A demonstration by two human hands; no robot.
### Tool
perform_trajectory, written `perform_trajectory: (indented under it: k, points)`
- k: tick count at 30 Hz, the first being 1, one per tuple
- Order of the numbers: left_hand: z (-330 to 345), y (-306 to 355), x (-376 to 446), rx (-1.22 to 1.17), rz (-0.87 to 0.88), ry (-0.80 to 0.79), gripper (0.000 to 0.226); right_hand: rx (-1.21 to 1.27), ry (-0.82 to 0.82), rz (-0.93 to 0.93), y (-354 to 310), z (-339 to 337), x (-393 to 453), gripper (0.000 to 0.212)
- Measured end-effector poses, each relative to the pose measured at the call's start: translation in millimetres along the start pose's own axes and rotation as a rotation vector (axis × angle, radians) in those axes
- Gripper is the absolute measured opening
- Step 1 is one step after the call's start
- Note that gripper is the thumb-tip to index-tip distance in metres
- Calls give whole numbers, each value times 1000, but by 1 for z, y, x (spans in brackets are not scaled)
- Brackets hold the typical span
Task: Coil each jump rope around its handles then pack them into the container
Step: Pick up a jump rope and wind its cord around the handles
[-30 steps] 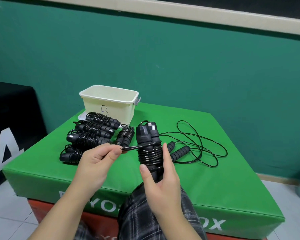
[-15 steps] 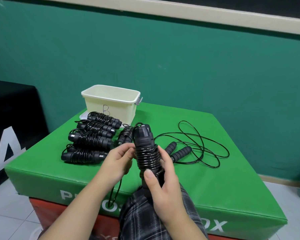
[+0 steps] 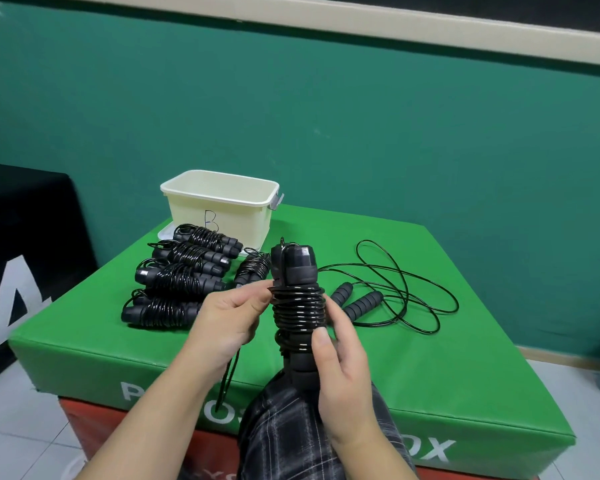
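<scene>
My right hand (image 3: 340, 372) grips the two upright black handles of a jump rope (image 3: 297, 285), with cord wound round their middle. My left hand (image 3: 222, 323) pinches the cord at the left side of the coil; a short loop of it hangs below that hand. Several coiled jump ropes (image 3: 177, 282) lie in a row on the green box, left of my hands. One uncoiled rope (image 3: 395, 292) with foam handles lies loose to the right. The cream plastic container (image 3: 219, 209), marked with a letter B, stands at the back.
The green padded box (image 3: 465, 358) serves as the work surface, with a red box under it. A black box (image 3: 25, 237) stands on the floor at the left. A green wall is close behind. My checked trouser leg (image 3: 291, 427) is below the hands.
My left hand has brought the cord from out at the left in against the coil, adding turns. The handles have tilted more upright, and the loose tail is shorter.
</scene>
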State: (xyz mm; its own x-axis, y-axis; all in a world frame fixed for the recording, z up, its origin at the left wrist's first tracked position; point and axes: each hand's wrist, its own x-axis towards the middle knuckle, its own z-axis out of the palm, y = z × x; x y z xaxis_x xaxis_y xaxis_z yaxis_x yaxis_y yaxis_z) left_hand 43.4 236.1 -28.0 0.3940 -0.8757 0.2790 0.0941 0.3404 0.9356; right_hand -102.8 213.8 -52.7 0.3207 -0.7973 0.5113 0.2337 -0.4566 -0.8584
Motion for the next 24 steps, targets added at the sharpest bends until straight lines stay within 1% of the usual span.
perform_trajectory:
  k: [1,2,3,5,6,7,8,10,12,14,16,17,20,22,24]
  points:
    - [2,5,-2,28,8,72,67,7,32,3,-1,0,1,43]
    - [4,10,-4,53,19,137,60,-8,53,-2,-2,1,1,38]
    - [7,13,-6,69,12,193,44,-66,72,-27,-3,1,2,36]
    - [9,15,-8,129,1,246,9,-268,117,-122,-2,3,3,37]
    - [8,13,-8,164,11,252,8,-344,130,-160,2,4,3,38]
    - [7,13,-10,199,31,255,18,-390,137,-179,3,5,2,38]
    - [6,11,-12,236,49,253,22,-430,141,-180,3,6,1,38]
    - [6,12,-14,320,96,266,23,-524,143,-171,3,8,-1,42]
    - [6,12,-17,396,175,291,21,-708,172,-217,4,9,-1,59]
    - [6,12,-19,479,271,290,15,-965,207,-280,8,12,1,75]
    - [5,11,-21,570,349,267,13,-1151,240,-277,7,16,3,85]
    - [4,11,-21,615,373,250,13,-1200,245,-255,6,17,4,89]
    - [2,11,-20,676,391,212,15,-1237,253,-202,7,17,5,96]
    - [1,11,-20,660,392,163,13,-1170,265,-202,9,17,4,87]
    - [-2,11,-21,610,384,101,8,-1015,275,-194,10,15,3,79]
